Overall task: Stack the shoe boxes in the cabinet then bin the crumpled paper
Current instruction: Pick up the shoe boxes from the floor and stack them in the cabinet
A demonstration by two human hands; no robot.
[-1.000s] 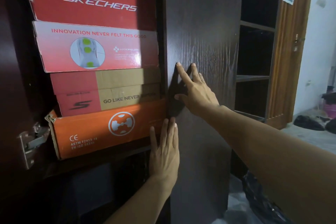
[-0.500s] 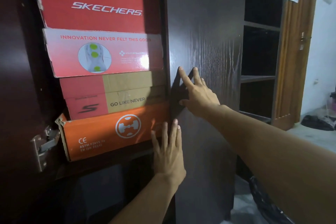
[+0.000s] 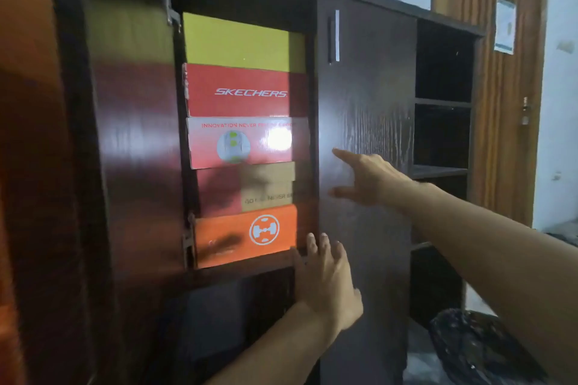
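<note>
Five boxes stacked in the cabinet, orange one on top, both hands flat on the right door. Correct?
Not quite. The head view shows the orange box at the bottom of the stack; the yellow-green box is on top. The rest holds: five boxes, left hand and right hand open against the right door.

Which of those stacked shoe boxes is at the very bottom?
The orange box with the white round logo. It sits on the shelf beneath the red, brown and yellow-green ones, just left of the left hand.
</note>
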